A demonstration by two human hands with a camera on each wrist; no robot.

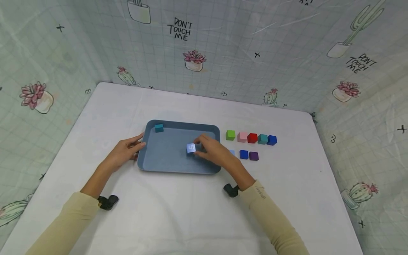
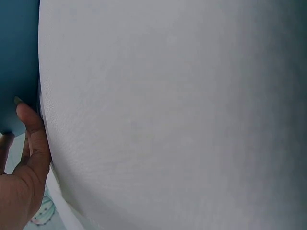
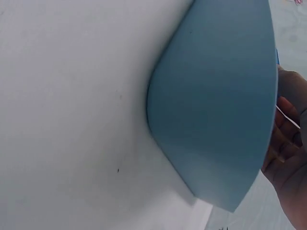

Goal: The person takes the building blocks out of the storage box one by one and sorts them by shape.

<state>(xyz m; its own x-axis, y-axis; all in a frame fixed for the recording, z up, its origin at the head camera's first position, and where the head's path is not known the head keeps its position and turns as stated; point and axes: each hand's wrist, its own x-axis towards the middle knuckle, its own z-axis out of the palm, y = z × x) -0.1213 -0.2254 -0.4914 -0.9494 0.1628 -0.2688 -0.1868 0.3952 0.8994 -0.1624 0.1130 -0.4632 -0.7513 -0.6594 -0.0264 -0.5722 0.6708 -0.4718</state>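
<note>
My right hand (image 1: 211, 150) reaches over the right half of a blue-grey tray (image 1: 169, 166) and pinches a light blue cube (image 1: 191, 148) between thumb and fingertips. A pale mark shows on the cube's top. At the tray's left side my left hand (image 1: 122, 152) rests its extended fingers against the rim. In the left wrist view, the left hand (image 2: 29, 167) touches the tray's outer wall (image 2: 19, 57). A teal cube (image 1: 159, 128) lies in the tray's far left corner. In the right wrist view, the tray wall (image 3: 211, 105) hides the held cube and part of the right hand (image 3: 290, 143).
Right of the tray, a row holds a green cube (image 1: 230, 135), pink cube (image 1: 242, 137), red cube (image 1: 252, 138), teal cube (image 1: 262, 139) and blue cube (image 1: 272, 140). Nearer lie another blue cube (image 1: 243, 154), a purple cube (image 1: 254, 156) and a partly hidden light blue cube (image 1: 232, 152).
</note>
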